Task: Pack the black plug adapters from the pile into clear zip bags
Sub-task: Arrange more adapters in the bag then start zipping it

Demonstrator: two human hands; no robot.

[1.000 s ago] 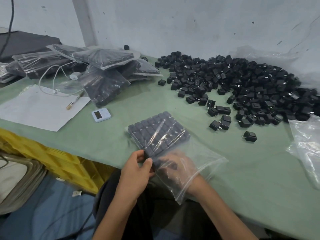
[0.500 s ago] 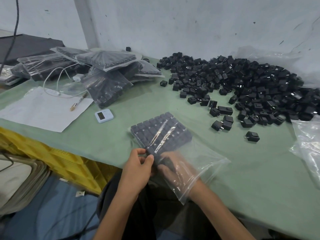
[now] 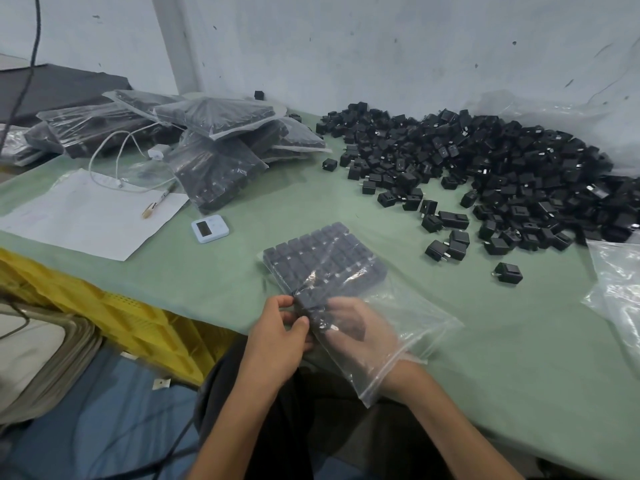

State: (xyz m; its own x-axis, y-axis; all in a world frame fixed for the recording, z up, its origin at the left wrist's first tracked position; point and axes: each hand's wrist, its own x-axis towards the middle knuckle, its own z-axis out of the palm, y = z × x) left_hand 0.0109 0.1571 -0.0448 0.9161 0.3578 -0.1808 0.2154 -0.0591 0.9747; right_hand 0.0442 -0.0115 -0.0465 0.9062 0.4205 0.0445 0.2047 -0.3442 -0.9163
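Black plug adapters (image 3: pixel 485 174): a loose pile on the far right of the green table (image 3: pixel 502 368), with strays scattered toward the middle.
Packed rows (image 3: pixel 325 261): adapters set side by side in a flat block that fills the closed far end of the bag.
Clear zip bag (image 3: pixel 419 317): lies flat near the table's front edge, its mouth toward the person.
Left hand (image 3: pixel 277 344): thumb and curled fingers pinch the bag's left edge beside the nearest row.
Right hand (image 3: pixel 360 334): reaches in through the bag's mouth, fingers at the nearest row. The film blurs it, so whether it holds an adapter cannot be told.
Handling, adapters: probably light, rigid and smooth. The metal prongs could snag or pierce the film, so each is best held by its flat sides.
Handling, bag: thin, limp and slippery. It likely needs to be pinned at the edge while pieces are seated, and a full bag is better supported from below than lifted by its mouth.
Step in hand: apparently seating the row nearest the mouth.
Filled bags (image 3: pixel 221 140): stacked at far left.
Empty bags (image 3: pixel 620 282): at the right edge.
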